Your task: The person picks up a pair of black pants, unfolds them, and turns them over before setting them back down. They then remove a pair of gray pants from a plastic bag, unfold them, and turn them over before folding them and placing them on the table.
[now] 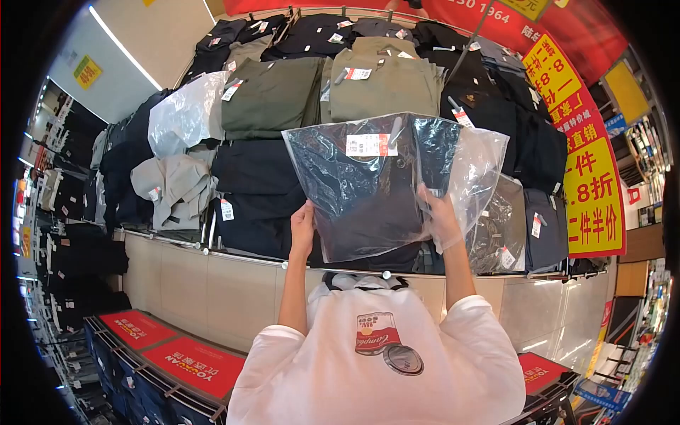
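A folded dark garment in a clear plastic bag [354,191] is held up in front of me, above the display of clothes. It carries a white and red price tag [372,144] near its top. My left hand [302,228] is closed on the bag's lower left edge. My right hand [443,218] grips the bag on the right, partly over the plastic, and some of its fingers are hidden. Loose clear plastic [478,166] spreads out to the right of the garment. Behind the bag lie folded olive garments [386,88] with tags.
Stacks of dark folded clothes [255,166] fill the slanted rack. A crumpled grey garment [173,188] and a plastic-wrapped one [185,117] lie to the left. A red and yellow sign [591,191] edges the right side. Red-topped racks [191,365] stand at lower left, beyond the tiled floor [191,283].
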Available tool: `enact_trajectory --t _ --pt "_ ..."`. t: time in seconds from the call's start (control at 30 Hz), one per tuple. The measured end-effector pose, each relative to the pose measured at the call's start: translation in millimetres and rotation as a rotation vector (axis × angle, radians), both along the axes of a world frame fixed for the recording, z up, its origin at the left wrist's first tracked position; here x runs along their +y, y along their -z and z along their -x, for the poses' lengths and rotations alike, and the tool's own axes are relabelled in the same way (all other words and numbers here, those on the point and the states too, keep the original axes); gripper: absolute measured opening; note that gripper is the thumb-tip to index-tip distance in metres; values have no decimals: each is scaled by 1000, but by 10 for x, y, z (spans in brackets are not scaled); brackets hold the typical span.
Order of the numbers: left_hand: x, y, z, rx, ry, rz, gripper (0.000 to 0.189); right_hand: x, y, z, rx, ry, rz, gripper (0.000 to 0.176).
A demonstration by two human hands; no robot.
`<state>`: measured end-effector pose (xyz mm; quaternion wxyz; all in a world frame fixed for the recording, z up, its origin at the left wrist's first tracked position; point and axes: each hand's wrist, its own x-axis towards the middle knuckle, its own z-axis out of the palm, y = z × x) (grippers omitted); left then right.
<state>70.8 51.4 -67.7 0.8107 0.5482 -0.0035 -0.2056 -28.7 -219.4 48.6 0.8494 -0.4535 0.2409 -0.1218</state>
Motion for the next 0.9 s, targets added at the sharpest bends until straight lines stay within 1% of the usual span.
enact_trajectory --t 0.03,0.07,0.13,0.17,0.23,0.27,0.33,0.4,0.43,0.47,0.5,0.53,0.6,0.63,0.7,0.73,0.8,0.9 --pt "-9 13 -6 -31 -39 -89 38 -4 28 26 -2 3 0 35" --pt "-19 26 3 -33 -35 -89 38 -17 86 47 26 23 9 33" --pt "-84 -138 53 -71 -104 -215 37 -46 180 86 52 49 16 32" --pt "-77 -92 44 -74 -100 -215 37 -61 218 107 50 50 22 31" --pt "-65 -42 22 -257 -115 -329 35 -53 234 151 46 54 27 31" --pt "-61 -19 13 -260 -111 -328 35 -35 238 169 48 60 40 34" --pt "-96 -187 10 -297 -205 -341 34 -70 301 186 49 70 54 36" --pt "22 -87 -107 -250 -197 -317 34 -176 490 193 49 64 195 45" --pt "100 -51 -172 -201 -192 -294 34 -172 455 218 50 67 196 45" --pt "150 -9 -230 -227 -204 -298 34 -166 409 250 28 57 132 48" --pt "167 -87 -247 -251 -235 -319 35 -167 382 279 6 47 68 52" --pt "219 -70 -287 -287 -244 -344 35 -193 417 282 7 53 69 52" --pt "322 -90 -361 -329 -248 -369 35 -266 510 256 -8 108 147 55" --pt "370 -81 -393 -330 -244 -367 35 -308 528 272 -8 112 148 55" --pt "467 -70 -441 -408 -242 -447 35 -376 520 309 -10 64 174 54" --pt "504 -61 -445 -384 -224 -451 36 -386 503 333 -10 65 172 54" --pt "530 -64 -433 -396 -226 -470 36 -406 457 392 64 96 75 50" --pt "488 -192 -389 -413 -261 -497 37 -684 856 443 55 67 127 49"
